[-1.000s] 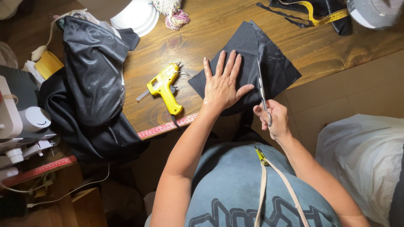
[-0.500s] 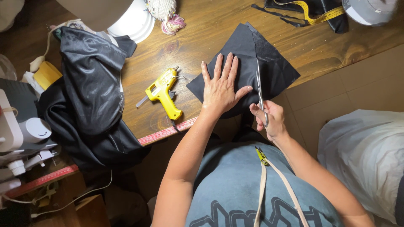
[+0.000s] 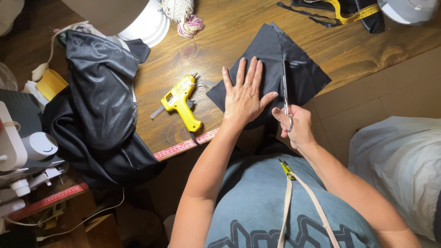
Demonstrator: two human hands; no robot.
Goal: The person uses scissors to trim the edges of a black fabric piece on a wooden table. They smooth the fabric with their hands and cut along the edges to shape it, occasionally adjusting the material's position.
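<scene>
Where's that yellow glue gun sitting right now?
The yellow glue gun lies on the wooden table, just left of the left hand pressing the black fabric piece, and right of the shiny black garment.

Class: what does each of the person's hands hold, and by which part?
Right hand holds scissors by the handles. Left hand grips nothing; it presses flat on the black fabric.

My left hand [image 3: 244,96] covers the middle of the black cloth [image 3: 301,73], and the cloth's near corner drops out of sight over the bench [image 3: 220,32] front edge. My right hand [image 3: 296,126] hides the scissors' [image 3: 285,89] handles. The white dish [image 3: 144,25] and the grey thing [image 3: 409,9] at the bench's far corner are cut off by the top edge.
</scene>
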